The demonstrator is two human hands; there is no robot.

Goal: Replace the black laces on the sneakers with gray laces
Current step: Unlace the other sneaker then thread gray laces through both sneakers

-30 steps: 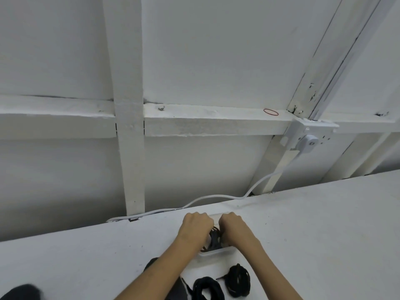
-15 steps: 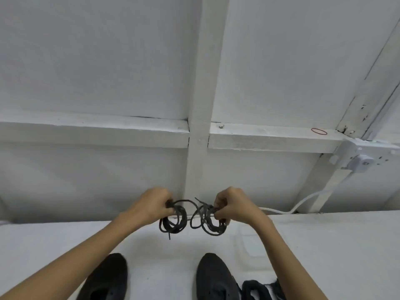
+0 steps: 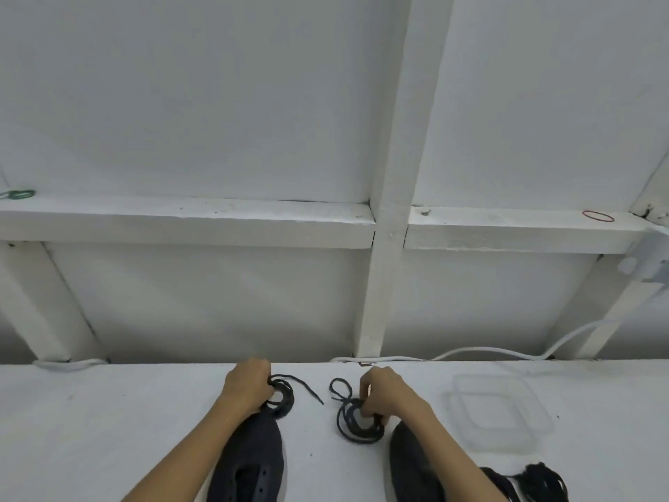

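Dark-gray lace coils (image 3: 289, 402) clamped in curled fingers (image 3: 263, 375) of left hand (image 3: 246, 385) and right hand (image 3: 384, 394).

head view, facing forward-down, seemingly close above table (image 3: 108, 429)

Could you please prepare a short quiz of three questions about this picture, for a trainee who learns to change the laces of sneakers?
1. True or false: the left hand grips the left lace coil, and the right hand grips the right lace coil.
2. Where does the clear container lie? A. beside the left hand; B. on the table, to the right of the right hand; C. hanging on the wall.
3. Fill in: the rubber band on the wall ledge, far right, is ____.

Key: 1 true; 2 B; 3 red.
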